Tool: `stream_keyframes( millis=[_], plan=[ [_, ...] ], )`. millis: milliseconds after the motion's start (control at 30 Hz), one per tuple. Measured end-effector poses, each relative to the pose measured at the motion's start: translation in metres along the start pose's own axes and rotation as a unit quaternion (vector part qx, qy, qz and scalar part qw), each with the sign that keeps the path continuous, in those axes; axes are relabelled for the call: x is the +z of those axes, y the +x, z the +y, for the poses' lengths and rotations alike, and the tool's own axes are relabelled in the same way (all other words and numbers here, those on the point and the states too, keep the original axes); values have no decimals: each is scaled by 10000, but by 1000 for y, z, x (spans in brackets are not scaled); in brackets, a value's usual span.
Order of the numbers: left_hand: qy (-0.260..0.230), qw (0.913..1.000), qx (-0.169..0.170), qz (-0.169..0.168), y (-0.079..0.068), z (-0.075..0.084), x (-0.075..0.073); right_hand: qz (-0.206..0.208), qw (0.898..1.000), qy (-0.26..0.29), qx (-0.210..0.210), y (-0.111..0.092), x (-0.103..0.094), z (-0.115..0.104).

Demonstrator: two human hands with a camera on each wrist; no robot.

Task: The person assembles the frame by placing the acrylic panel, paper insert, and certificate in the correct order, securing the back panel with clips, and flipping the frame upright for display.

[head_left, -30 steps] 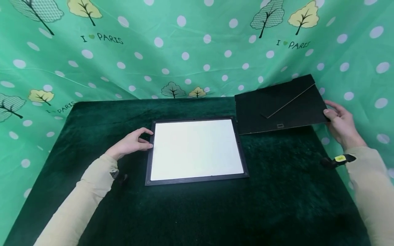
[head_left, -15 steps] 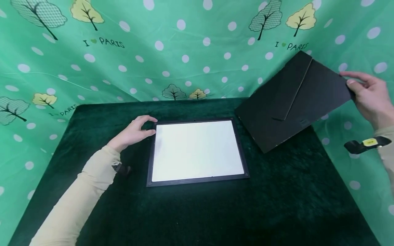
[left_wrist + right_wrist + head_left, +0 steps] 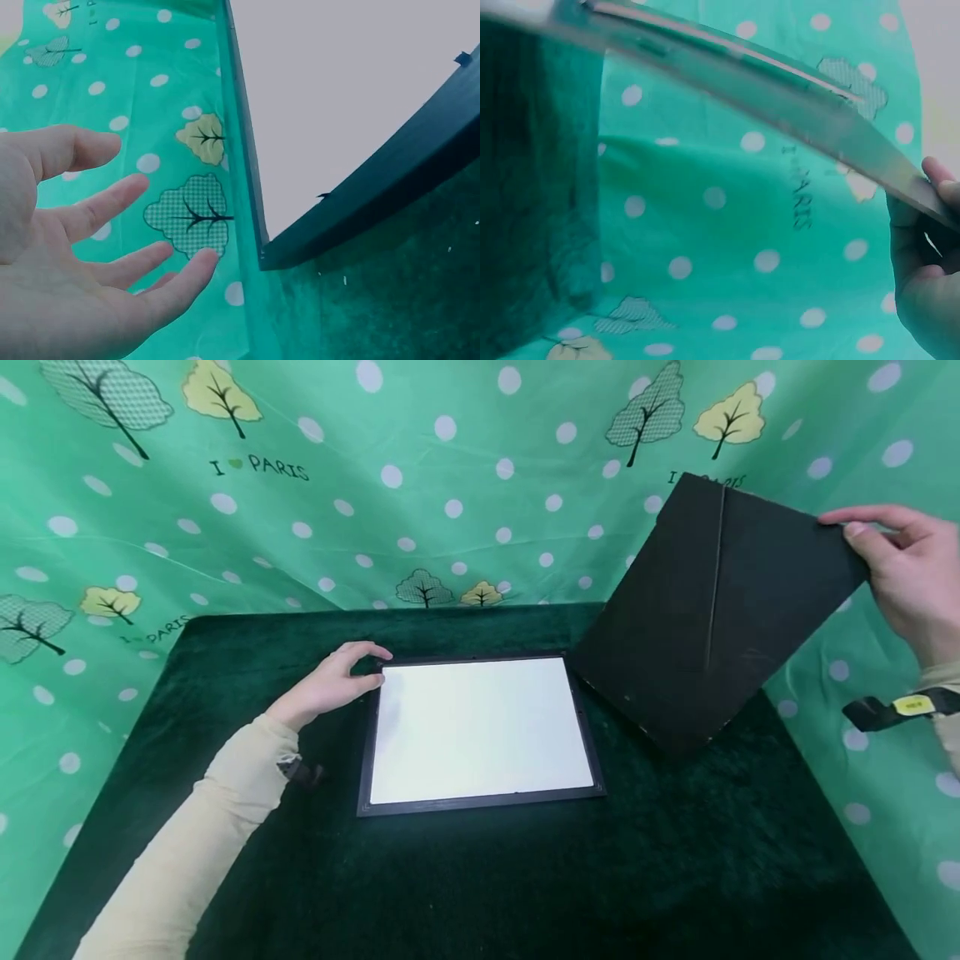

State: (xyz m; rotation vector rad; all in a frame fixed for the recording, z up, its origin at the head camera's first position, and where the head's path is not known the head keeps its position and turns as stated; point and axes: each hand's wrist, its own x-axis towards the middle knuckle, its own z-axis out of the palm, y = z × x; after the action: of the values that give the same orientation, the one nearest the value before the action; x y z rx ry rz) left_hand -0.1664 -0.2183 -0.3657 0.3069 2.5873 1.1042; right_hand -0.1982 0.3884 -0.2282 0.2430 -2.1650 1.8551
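A picture frame (image 3: pixel 480 802) with a dark rim and a white inside (image 3: pixel 483 731) lies flat on the table. At its far left corner is my left hand (image 3: pixel 330 683), fingertips overlapping the rim in the head view. The left wrist view shows that hand (image 3: pixel 105 247) with loosely spread fingers and nothing in them, beside the frame's rim (image 3: pixel 375 202). My right hand (image 3: pixel 911 564) pinches the upper right corner of a black frame backing board (image 3: pixel 675 610), thumb on the near face. The board is raised and tilted, its folding stand against it. The right wrist view shows the board (image 3: pixel 780 112) nearly edge-on.
A dark green velvet cloth (image 3: pixel 480 885) covers the table. Behind and at the sides hangs a green dotted curtain (image 3: pixel 465 527) with printed trees, close behind the raised board.
My right hand has lifted and moved right, swinging the board up from a low slant to a steep tilt. My left hand has slid slightly toward the frame's far left corner.
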Motion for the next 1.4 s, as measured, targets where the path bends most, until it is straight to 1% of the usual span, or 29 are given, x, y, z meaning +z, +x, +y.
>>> stream_keyframes(
  millis=[133, 233, 367, 433, 500, 567, 633, 733, 833, 933, 1000, 1067, 1133, 1167, 1267, 1333, 1367, 1400],
  plan=[
    [-71, 9999, 81, -43, -1, 4, -1, -39, 9977, -645, -206, 2, 11, -13],
    [-93, 9998, 139, -71, -1, 8, -2, -9, 9933, -1139, -199, 2, 21, -25],
    [-100, 9995, 279, -56, -1, 17, -4, -23, 9887, -1453, -362, 1, 35, -44],
    [-110, 9991, 412, -41, 1, 25, -5, -81, 9864, -1557, -523, 1, 41, -52],
    [-170, 9982, 580, -32, 2, 34, -6, -132, 9819, -1756, -700, 1, 48, -60],
    [-252, 9963, 815, -40, 4, 46, -8, -188, 9777, -1918, -839, -1, 55, -67],
    [-348, 9928, 1143, -17, 7, 61, -9, -228, 9732, -2112, -880, -2, 62, -73],
    [-405, 9831, 1782, 85, 12, 89, -13, -402, 9712, -2158, -926, -4, 73, -81],
    [-373, 9679, 2471, 289, 16, 122, -15, -590, 9712, -2115, -927, -8, 83, -88],
    [-241, 9482, 3135, 445, 19, 153, -17, -771, 9726, -2012, -869, -12, 93, -93],
    [-53, 9332, 3553, 541, 20, 172, -18, -903, 9737, -1933, -793, -15, 101, -96],
    [180, 9194, 3884, 592, 20, 188, -20, -1081, 9747, -1802, -763, -18, 110, -99],
    [351, 9104, 4086, 550, 18, 201, -24, -1306, 9777, -1455, -766, -20, 121, -101],
    [387, 9075, 4159, 447, 16, 207, -25, -1400, 9768, -1412, -792, -20, 126, -102],
    [342, 9089, 4155, -103, 11, 217, -29, -1731, 9723, -1300, -878, -23, 140, -105],
    [346, 9109, 4088, -437, 7, 218, -30, -1911, 9678, -1355, -921, -25, 149, -107],
    [351, 9121, 4046, -555, 5, 216, -29, -1987, 9641, -1482, -947, -26, 154, -107],
    [362, 9135, 4005, -618, 3, 214, -29, -2097, 9625, -1440, -941, -27, 158, -107]
  ],
)
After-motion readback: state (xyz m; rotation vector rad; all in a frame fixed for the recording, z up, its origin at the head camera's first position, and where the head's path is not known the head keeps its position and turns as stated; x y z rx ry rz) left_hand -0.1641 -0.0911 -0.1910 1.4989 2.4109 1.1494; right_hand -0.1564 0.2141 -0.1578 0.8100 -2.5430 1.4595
